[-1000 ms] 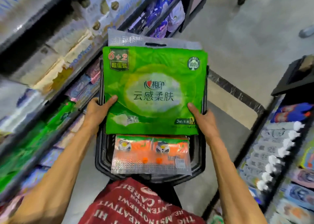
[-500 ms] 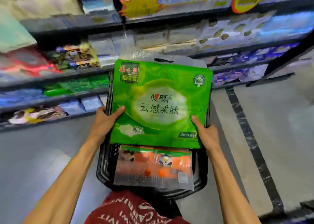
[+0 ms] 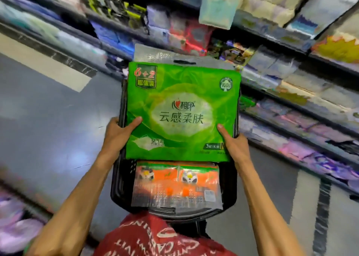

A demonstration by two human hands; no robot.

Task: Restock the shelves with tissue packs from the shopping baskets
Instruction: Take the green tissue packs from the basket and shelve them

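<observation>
Here, one black plastic shopping basket (image 3: 120, 178) carries two glossy, film-wrapped, rectangular packs. The green tissue pack (image 3: 182, 115) lies flat across its rim, and the orange tissue pack (image 3: 176, 185) sits lower inside. The left hand (image 3: 118, 131) and right hand (image 3: 233, 145) each grip a basket side, thumbs pressing the green tissue pack. Blurred shelves (image 3: 291, 92) stand behind.

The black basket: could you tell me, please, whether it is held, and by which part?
Yes: left hand and right hand grip the black basket by its side rims, thumbs pressing the green tissue pack.
</observation>
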